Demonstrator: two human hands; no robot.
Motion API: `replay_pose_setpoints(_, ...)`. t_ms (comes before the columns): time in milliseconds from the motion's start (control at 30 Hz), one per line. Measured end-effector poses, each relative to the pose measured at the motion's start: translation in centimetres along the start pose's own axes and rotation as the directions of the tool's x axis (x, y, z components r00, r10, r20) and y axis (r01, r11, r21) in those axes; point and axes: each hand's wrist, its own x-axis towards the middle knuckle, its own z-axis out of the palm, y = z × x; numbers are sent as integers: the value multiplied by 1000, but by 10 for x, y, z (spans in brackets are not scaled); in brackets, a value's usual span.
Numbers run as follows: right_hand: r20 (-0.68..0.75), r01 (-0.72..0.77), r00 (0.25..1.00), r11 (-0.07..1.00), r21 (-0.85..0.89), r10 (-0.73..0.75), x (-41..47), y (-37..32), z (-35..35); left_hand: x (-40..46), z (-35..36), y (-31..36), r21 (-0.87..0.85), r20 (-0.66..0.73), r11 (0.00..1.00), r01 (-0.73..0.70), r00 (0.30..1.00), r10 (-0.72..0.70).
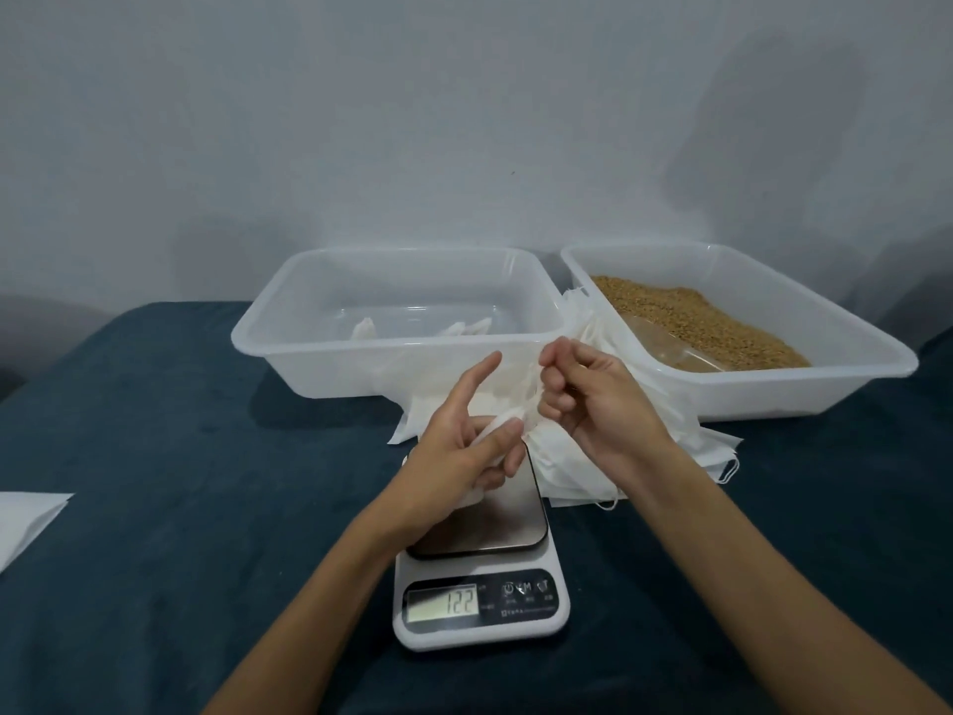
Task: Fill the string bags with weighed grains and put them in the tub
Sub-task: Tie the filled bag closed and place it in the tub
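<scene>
Between both hands' fingers point(508, 436), bag point(508, 399)

The left hand point(464, 451) covers the far part of the scale point(479, 575) platform, the bag point(508, 399) it's holding is mostly hidden behind both hands, and the white sheet point(26, 523) runs off the left edge.

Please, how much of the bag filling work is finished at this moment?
Done: a few white bags lie in the left tub. In hand: both hands, left and right, hold a white bag above the scale, which reads 122. Left: a pile of bags and the grain in the right tub.
</scene>
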Motion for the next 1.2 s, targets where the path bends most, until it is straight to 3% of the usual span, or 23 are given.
replay_pose_setpoints(167,8,-13,1000,1000,-5,13,4,10,-8,1,-6,0,55,27,998,-3,1000,1)
replay_pose_setpoints(267,16,14,1000,998,-62,-13,4,12,-17,3,-5,3,147,-49,989,-16,999,23)
replay_pose_setpoints(367,-31,51,998,998,-48,-53,-1,7,-35,9,-6,23,106,-192,992,-62,978,82)
replay_pose_setpoints(533,-42,90,994,987,-135,-97,-10,3,-66,71,-40,73,396,-443,915,-84,855,270)
replay_pose_setpoints(667,-74,87,992,983,-163,-100,-14,6,-78,138,-76,89,477,-637,865,156,740,218)
replay_pose_setpoints(733,-92,85,991,990,-110,-96,-14,6,-79,158,-94,83,547,-677,776,314,712,189)
replay_pose_setpoints(900,-103,67,992,997,-49,-72,-13,6,-81,176,-124,60,650,-722,426,629,687,88)
replay_pose_setpoints(1067,-107,71,992,998,-2,-70,-12,3,-83,178,-119,47,638,-694,364,679,711,-111)
replay_pose_setpoints(1133,-110,74,991,997,1,-74,-12,2,-84,173,-112,48,711,-657,300,636,752,-39)
replay_pose_setpoints(1200,-116,71,991,997,2,-70,-12,2,-84,159,-98,51,805,-579,293,516,790,202)
